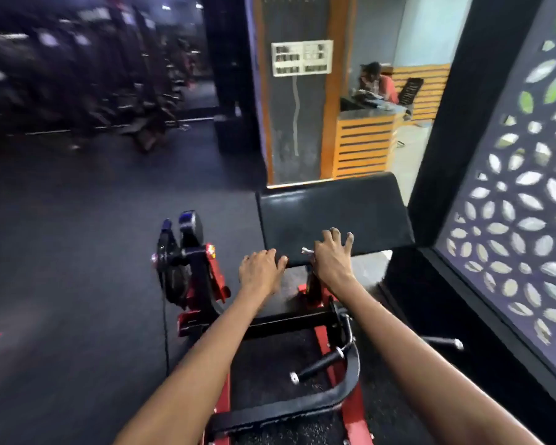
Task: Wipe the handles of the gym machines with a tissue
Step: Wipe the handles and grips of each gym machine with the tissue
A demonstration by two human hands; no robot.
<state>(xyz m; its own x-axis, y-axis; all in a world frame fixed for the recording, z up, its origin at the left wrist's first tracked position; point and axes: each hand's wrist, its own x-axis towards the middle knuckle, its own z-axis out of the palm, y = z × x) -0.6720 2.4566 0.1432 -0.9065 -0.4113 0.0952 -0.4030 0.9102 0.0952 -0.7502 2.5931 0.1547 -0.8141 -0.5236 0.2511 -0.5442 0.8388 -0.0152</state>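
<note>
Resting both hands on the black pad (334, 213), left hand (260, 271) flat with loose fingers, right hand (333, 256) spread, pressing a white tissue (307, 251), dark gym floor (77, 236) around.

Pad (331, 213) sits ahead centre, on the machine frame (321, 297). Left hand (260, 271) rests on the pad's near edge, left part; right hand (333, 255) lies on the near edge further right. Tissue (307, 251) pokes out just left of the right hand, between the two hands. Handle (321, 362) is below the pad, nearer, under the right forearm. Weight holder (187, 252) stands left of the pad. Lattice screen (523, 200) is right. Desk (366, 139) is behind the pad, far. Machine rows (77, 75) are far left.
</note>
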